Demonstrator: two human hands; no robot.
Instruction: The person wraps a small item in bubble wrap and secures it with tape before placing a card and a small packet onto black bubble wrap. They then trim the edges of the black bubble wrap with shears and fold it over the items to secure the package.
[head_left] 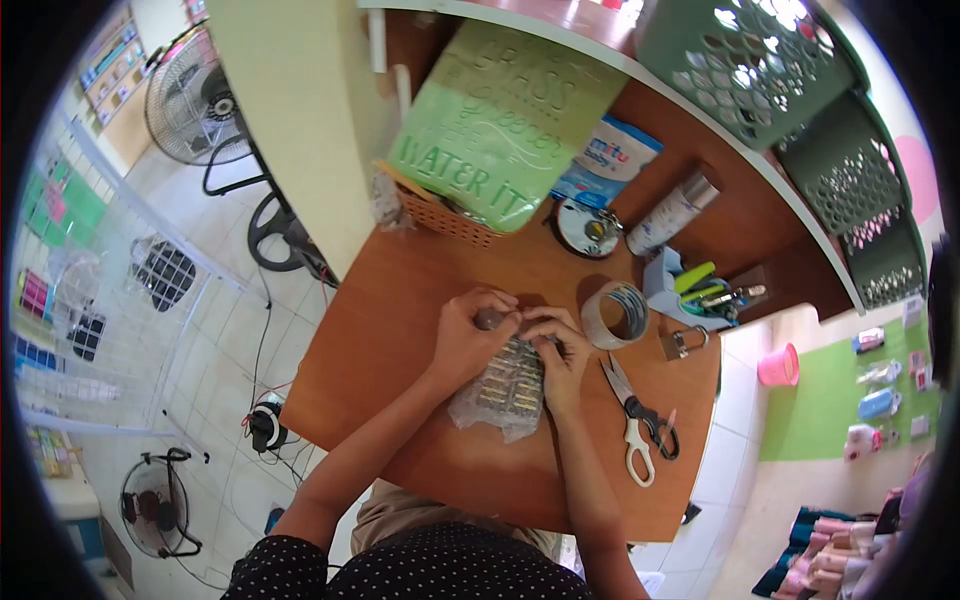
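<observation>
A clear plastic packet (500,395) with rows of small gold-coloured items inside lies on the brown desk (350,350). At the packet's top end, my left hand (473,335) has its thumb and index finger pinched together. My right hand (560,350) is beside it on the right, fingers curled and pressed at the packet's upper edge. The fingertips of both hands nearly meet there. A small greyish round piece shows by my left fingers, too small to name.
Right of my hands are a tape roll (614,315), scissors (638,420) and a blue pen holder (665,285). Behind stand a brown basket (450,222), a green bag (490,130), a spray can (672,213) and a round tin (583,228).
</observation>
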